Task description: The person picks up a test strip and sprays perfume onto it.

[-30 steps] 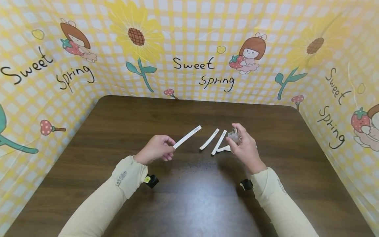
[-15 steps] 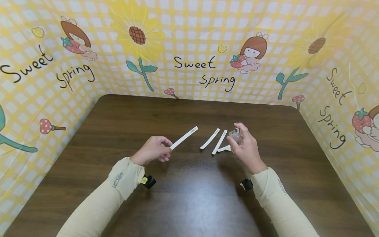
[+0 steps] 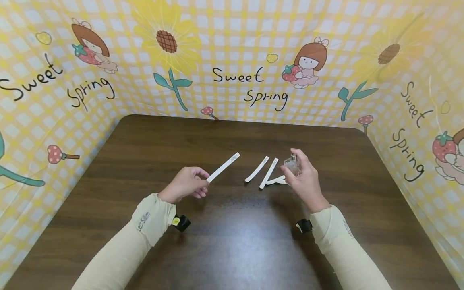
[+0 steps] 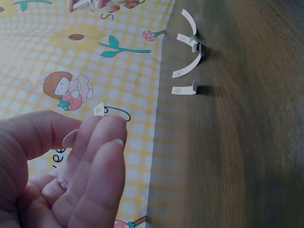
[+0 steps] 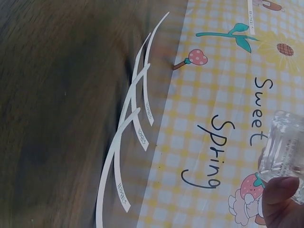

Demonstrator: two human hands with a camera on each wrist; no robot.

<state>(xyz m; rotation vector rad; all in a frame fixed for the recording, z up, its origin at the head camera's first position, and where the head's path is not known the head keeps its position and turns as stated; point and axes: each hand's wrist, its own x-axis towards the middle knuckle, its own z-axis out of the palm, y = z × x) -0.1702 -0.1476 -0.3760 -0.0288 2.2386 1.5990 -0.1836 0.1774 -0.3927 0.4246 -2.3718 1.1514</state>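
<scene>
My left hand (image 3: 186, 184) pinches one end of a white paper strip (image 3: 224, 166) with small print at its far end, which points up and to the right. In the left wrist view, the fingers of the left hand (image 4: 80, 166) hide most of that strip (image 4: 99, 109). My right hand (image 3: 305, 181) grips a small clear glass bottle (image 3: 291, 165), a fingertip at its silver top. The bottle (image 5: 284, 147) shows at the right edge of the right wrist view, with a thumb (image 5: 281, 190) against it.
Several curved white strips (image 3: 269, 174) lie on the dark wooden table (image 3: 232, 225), left of and beneath the right hand, some crossing. A yellow checked cloth (image 3: 232, 52) with printed flowers and figures stands around the back and sides of the table.
My left hand has moved a little to the left with its strip. The right hand and bottle have shifted slightly right, away from it. Both holds are the same.
</scene>
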